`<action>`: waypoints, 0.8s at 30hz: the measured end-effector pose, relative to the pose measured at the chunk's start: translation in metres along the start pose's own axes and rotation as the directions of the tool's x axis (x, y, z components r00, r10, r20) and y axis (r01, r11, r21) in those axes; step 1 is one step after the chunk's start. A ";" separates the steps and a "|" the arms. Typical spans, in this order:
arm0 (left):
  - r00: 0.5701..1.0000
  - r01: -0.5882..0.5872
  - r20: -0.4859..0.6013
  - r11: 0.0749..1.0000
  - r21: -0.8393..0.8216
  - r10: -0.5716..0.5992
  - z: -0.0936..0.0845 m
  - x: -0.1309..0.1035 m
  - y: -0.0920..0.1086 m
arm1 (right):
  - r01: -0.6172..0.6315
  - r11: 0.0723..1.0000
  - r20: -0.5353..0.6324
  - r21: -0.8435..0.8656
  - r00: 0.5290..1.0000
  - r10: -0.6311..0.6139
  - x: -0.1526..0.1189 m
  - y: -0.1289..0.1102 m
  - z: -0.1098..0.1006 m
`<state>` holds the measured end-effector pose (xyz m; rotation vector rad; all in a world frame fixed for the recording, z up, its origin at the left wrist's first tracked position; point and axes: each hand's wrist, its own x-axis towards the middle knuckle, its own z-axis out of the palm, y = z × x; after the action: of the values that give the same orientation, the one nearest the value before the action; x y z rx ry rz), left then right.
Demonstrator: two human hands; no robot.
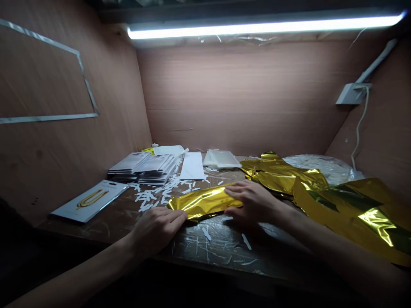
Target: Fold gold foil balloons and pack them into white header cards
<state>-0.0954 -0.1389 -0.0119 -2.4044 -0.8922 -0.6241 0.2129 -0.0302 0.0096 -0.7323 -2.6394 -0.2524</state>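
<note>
On the table (pixel 221 256), big gold foil sheets (pixel 343 218) could slip if bumped. The half-open right hand (pixel 248 199) lies on the folded gold foil (pixel 202 203); the left hand (pixel 157 227) touches its left end, pinching or not, I can't tell. White paper scraps (pixel 206 234) nearby could stick underneath.

We see one gold foil piece (pixel 202 203), shiny and mirror-like, folded into a long, flattened band. It lies across the middle of the table (pixel 192 241), running from left to right, with its right end set slightly farther off than its left. Its upper face shows us fine creases and bright yellow-white streaks of reflected light, while its near edge looks dark and a little uneven. The left end narrows to a crumpled, slanting edge. The right end is partly covered, so we cannot tell its exact shape.
</note>
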 end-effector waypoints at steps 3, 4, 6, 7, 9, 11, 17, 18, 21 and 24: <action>0.997 0.003 -0.075 0.999 0.035 -0.001 0.002 0.010 0.000 | 0.213 0.975 -0.061 -0.071 0.974 -0.217 0.020 -0.031 0.015; 0.995 -0.006 -0.100 0.999 0.045 0.011 0.002 0.014 0.001 | 0.242 0.966 -0.081 -0.095 0.965 -0.250 0.026 -0.039 0.021; 0.990 -0.044 -0.135 0.997 0.060 0.052 0.002 0.021 0.002 | 0.262 0.953 -0.093 -0.152 0.956 -0.277 0.035 -0.046 0.030; 0.987 -0.061 -0.145 0.996 0.069 0.070 0.001 0.023 0.003 | 0.261 0.948 -0.089 -0.180 0.956 -0.280 0.038 -0.047 0.034; 0.984 -0.087 -0.151 0.993 0.084 0.098 0.001 0.025 0.003 | 0.257 0.942 -0.070 -0.217 0.958 -0.277 0.039 -0.045 0.037; 0.980 -0.102 -0.158 0.990 0.096 0.117 0.001 0.022 0.000 | 0.258 0.940 -0.038 -0.221 0.961 -0.273 0.036 -0.042 0.038; 0.973 -0.121 -0.191 0.991 0.065 0.131 0.000 0.001 -0.015 | 0.218 0.959 0.041 -0.184 0.976 -0.214 0.028 -0.041 0.033; 0.972 -0.119 -0.198 0.992 0.045 0.126 0.000 -0.003 -0.019 | 0.206 0.962 0.033 -0.180 0.979 -0.203 0.028 -0.041 0.032; 0.979 0.006 -0.203 0.998 -0.067 -0.020 -0.004 -0.018 -0.035 | 0.159 0.972 -0.004 -0.172 0.987 -0.162 0.030 -0.041 0.030; 0.862 0.440 -0.121 0.846 -0.303 -0.492 -0.004 -0.026 -0.054 | 0.096 0.983 -0.067 -0.157 0.992 -0.108 0.033 -0.039 0.027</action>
<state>-0.1510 -0.1180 -0.0076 -2.2945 -1.4020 -1.2128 0.1581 -0.0406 -0.0043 -0.6224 -2.6103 -0.5064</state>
